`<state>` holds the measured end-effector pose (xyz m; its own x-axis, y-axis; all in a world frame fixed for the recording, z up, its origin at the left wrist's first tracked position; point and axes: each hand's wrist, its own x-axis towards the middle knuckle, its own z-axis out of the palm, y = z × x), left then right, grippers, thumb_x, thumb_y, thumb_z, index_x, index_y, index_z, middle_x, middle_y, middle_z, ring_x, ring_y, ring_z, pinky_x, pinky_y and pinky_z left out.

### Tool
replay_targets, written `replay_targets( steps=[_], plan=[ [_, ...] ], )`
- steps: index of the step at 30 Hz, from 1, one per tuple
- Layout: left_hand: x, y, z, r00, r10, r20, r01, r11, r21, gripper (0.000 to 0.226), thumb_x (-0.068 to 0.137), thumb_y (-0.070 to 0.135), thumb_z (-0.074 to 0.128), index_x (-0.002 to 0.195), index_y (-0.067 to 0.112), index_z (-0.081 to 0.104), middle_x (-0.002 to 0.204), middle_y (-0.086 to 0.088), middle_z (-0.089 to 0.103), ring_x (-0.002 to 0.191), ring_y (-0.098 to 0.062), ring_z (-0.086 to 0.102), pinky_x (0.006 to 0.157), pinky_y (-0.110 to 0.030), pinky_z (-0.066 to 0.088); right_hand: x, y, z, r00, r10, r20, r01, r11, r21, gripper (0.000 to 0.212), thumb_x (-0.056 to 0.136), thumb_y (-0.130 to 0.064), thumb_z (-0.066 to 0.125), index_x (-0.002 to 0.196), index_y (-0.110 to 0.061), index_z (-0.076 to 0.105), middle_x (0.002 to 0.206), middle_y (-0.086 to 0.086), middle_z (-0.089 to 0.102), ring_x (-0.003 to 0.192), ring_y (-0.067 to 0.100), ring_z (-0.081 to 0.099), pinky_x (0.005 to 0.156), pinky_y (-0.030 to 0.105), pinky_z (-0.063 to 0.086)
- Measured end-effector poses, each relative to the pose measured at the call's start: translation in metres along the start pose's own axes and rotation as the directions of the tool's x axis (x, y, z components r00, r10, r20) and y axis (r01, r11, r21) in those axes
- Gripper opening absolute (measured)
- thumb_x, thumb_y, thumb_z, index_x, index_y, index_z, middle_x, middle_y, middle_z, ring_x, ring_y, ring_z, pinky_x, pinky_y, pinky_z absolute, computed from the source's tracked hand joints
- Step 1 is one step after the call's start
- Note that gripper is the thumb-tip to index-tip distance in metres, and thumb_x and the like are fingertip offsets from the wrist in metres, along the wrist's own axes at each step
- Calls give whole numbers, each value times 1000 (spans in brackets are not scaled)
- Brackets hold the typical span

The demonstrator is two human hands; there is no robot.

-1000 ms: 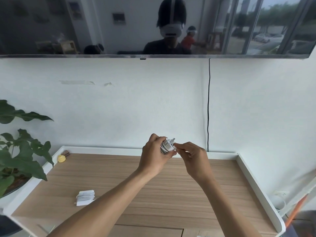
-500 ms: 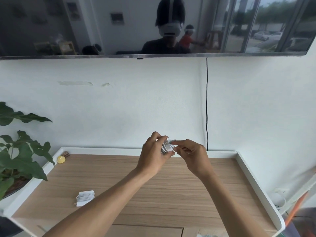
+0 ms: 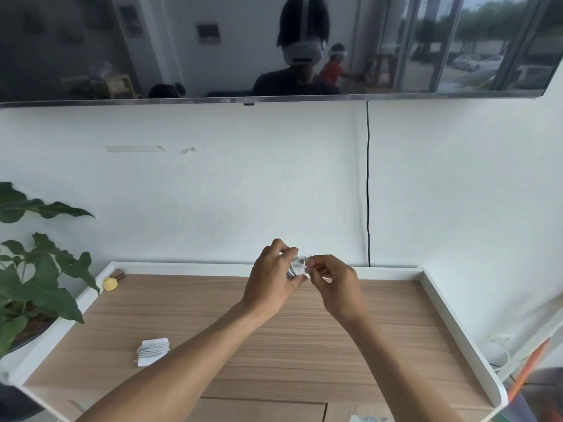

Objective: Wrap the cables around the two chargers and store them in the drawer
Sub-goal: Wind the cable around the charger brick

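**Last turns going onto the second charger**

The right hand point(image 3: 335, 287) has closed in over the past second: a moment ago its fingertips stood a little off the bundle, now they are tight up against it, and both hands have dipped slightly toward the cabinet top point(image 3: 304, 330). No loose cable hangs below the hands any more, so I'd say the winding is near its end and the tail is being tucked.

Look at the fingers. The left hand point(image 3: 271, 284) is curled round the second charger point(image 3: 297, 266), thumb underneath, fingers over the top, clamped on it with almost no gap. The right hand's thumb and forefinger are pressed together in a fine pinch right at the bundle's near edge, probably on the cable end or plug, though that bit is too small to make out. The other right fingers are folded in loosely.

Down and to the left of the fingers, well apart from them, the first charger point(image 3: 152, 351) lies on the wood with its cable coiled round it, already done.

Drawer fronts show below the wrists at the cabinet's front edge; nothing is stored yet. Next, by my reckoning: secure the end, then open a drawer.
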<state>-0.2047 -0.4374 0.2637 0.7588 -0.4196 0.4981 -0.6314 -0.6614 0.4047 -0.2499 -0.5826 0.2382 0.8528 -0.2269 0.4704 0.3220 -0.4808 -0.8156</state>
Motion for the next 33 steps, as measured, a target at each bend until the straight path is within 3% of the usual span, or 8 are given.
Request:
replay_targets(
  steps=[3, 6, 13, 18, 22, 26, 30, 33],
  plan=[
    [-2, -2, 2, 999, -30, -12, 29, 998, -61, 46, 75, 32, 79, 116, 15, 65, 104, 2, 54, 94, -18, 60, 82, -31, 50, -3, 3, 6, 994, -99, -37, 96, 993, -73, 11, 91, -6, 60, 93, -17, 64, 95, -5, 63, 83, 8, 64, 76, 21, 53],
    [-3, -5, 3, 1000, -29, -7, 28, 997, -70, 45, 77, 34, 78, 116, 15, 65, 103, 2, 54, 91, -17, 61, 80, -29, 50, -5, 5, 13, 992, -101, -74, 94, 991, -95, 10, 91, -5, 59, 95, -14, 63, 94, -4, 63, 82, 7, 62, 74, 22, 52],
    [-4, -9, 3, 999, -45, 15, 46, 994, -98, 49, 77, 36, 78, 119, 15, 64, 103, 3, 53, 90, -15, 61, 79, -25, 48, -9, 7, 23, 987, -82, -135, 70, 993, -90, 11, 94, -6, 55, 97, -15, 60, 95, -3, 63, 84, 0, 60, 70, 6, 43],
    [-1, -11, 2, 989, -140, 52, 148, 964, -223, 46, 72, 43, 81, 109, 21, 68, 95, 7, 54, 84, -9, 60, 74, -23, 48, -5, 7, 19, 992, -64, -112, 62, 998, -18, 16, 94, -7, 55, 102, -20, 60, 96, -4, 64, 85, 5, 63, 67, 12, 47],
    [2, -20, 6, 969, -220, 110, 245, 904, -352, 49, 66, 33, 87, 110, 21, 69, 98, 8, 59, 91, -7, 61, 80, -21, 47, -5, 6, 15, 987, 85, -139, -66, 989, 134, 14, 99, -18, 48, 109, -22, 56, 100, -2, 62, 75, 9, 65, 64, 19, 51],
    [2, -27, 10, 911, -321, 258, 412, 741, -530, 47, 68, 26, 86, 112, 22, 68, 109, 5, 66, 93, -10, 66, 80, -18, 49, -5, 17, 12, 979, 205, 13, -204, 966, 159, 26, 97, -27, 50, 123, -25, 54, 106, -7, 61, 92, 10, 62, 81, 35, 56],
    [-3, -29, 7, 808, -388, 443, 584, 431, -688, 36, 73, 20, 82, 108, 21, 71, 112, 2, 70, 93, -16, 70, 79, -32, 57, -9, 21, 11, 938, 269, 218, -299, 947, 119, 40, 94, -33, 57, 132, -27, 49, 121, -8, 59, 103, 3, 60, 80, 16, 50],
    [-6, -32, 4, 752, -403, 521, 644, 281, -712, 28, 77, 16, 79, 103, 18, 71, 110, -3, 71, 94, -20, 69, 86, -40, 55, -10, 20, 15, 917, 254, 306, -300, 947, 113, 42, 90, -36, 62, 130, -27, 52, 121, -10, 61, 107, 4, 59, 74, 8, 47]
  ],
)
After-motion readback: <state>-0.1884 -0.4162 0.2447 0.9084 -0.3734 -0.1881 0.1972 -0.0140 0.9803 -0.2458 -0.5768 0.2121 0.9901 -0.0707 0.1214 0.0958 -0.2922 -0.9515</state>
